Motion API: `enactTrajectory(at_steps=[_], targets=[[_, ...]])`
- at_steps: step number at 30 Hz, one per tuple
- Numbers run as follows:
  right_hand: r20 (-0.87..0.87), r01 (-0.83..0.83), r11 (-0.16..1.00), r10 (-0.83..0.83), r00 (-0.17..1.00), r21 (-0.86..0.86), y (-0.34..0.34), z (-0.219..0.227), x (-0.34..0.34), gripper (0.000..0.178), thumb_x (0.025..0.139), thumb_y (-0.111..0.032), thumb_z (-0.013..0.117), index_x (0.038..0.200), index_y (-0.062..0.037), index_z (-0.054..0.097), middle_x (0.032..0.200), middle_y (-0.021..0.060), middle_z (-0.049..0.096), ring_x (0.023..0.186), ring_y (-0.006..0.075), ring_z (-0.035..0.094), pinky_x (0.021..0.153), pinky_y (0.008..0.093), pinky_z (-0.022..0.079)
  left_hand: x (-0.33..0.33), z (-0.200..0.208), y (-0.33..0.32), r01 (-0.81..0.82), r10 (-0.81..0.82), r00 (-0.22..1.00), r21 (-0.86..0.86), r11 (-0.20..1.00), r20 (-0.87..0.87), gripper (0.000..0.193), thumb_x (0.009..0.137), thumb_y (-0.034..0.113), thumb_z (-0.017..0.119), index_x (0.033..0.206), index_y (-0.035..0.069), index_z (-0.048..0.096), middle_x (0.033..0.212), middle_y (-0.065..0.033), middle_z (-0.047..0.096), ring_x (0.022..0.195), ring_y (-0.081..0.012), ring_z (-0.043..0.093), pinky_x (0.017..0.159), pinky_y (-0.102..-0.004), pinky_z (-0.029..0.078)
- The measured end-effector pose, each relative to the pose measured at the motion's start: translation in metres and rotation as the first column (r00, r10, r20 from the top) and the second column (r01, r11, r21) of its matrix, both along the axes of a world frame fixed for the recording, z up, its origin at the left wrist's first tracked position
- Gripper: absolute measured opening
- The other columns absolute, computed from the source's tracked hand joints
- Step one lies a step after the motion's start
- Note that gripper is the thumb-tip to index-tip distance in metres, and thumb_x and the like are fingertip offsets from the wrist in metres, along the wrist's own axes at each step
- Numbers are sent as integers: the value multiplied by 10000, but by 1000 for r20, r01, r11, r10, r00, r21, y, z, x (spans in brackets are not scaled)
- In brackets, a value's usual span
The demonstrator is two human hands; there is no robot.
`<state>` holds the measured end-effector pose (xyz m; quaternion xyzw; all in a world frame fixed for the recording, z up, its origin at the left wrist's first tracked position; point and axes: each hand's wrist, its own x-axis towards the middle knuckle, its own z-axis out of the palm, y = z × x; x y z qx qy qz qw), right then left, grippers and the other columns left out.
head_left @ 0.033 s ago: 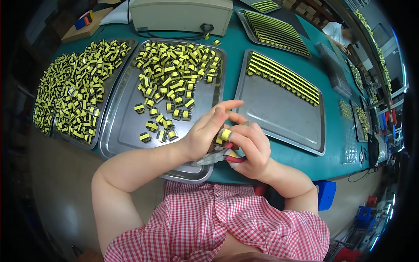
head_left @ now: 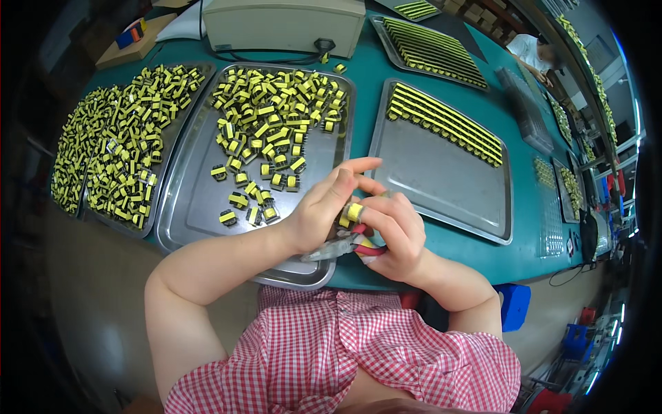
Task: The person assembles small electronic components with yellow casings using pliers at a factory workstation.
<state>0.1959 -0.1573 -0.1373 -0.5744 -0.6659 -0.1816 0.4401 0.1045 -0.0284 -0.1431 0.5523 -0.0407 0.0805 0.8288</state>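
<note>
My two hands meet over the right front corner of the middle metal tray (head_left: 200,200). A small yellow-taped transformer (head_left: 351,212) with a dark core sits between them. My left hand (head_left: 323,207) has its fingers curled around the far side of this transformer, and the grip is partly hidden. Tucked in my right hand (head_left: 400,234) are pliers (head_left: 329,250) with red handles, their grey jaws pointing left toward my left wrist. The right index finger lies against the transformer as well. Many similar loose transformers (head_left: 265,110) are heaped in the middle tray.
To the left, another tray (head_left: 174,131) is piled with transformers. On the right, a tray (head_left: 448,200) carries neat rows of them, and a fuller tray (head_left: 431,52) stands behind. A beige box-shaped device (head_left: 286,27) with a cable sits at the back. Another person (head_left: 531,52) is far right.
</note>
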Motion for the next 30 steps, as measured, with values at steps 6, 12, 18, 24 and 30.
enactTrajectory(at_steps=[6,12,18,24,30], targets=[[-92,-2,999,-3,996,-51,-6,12,16,383,562,21,679,927,-4,567,846,117,590,680,239,557,580,307,446,5,-2,32,-184,195,968,78,980,-159,505,964,384,268,1259,-19,344,985,-136,561,636,-129,546,510,-234,445],[-344,427,828,-545,764,-363,-12,26,77,309,715,-138,727,956,-4,590,796,93,622,727,155,588,685,256,460,8,12,44,-429,426,898,1,903,-113,486,950,386,339,1188,-31,412,894,-109,557,523,-87,504,405,-192,381],[23,590,462,-774,633,-662,5,17,129,332,715,-265,712,951,-47,631,838,116,647,781,253,611,728,330,472,10,15,46,-453,459,885,82,888,-76,445,943,360,384,1151,-28,446,857,-90,553,517,-72,490,398,-182,373],[172,616,358,-754,634,-701,15,-8,148,313,709,-327,682,933,-111,656,859,81,658,832,261,615,732,372,481,8,17,45,-428,446,891,160,889,-91,446,941,372,388,1147,-20,442,855,-86,557,527,-82,495,392,-198,368],[65,582,388,-792,608,-714,17,-7,143,389,698,-360,695,992,-114,628,915,88,656,889,260,609,778,357,470,8,16,49,-442,457,886,154,884,-75,427,944,353,390,1145,-20,446,850,-81,558,513,-77,486,394,-193,362]])
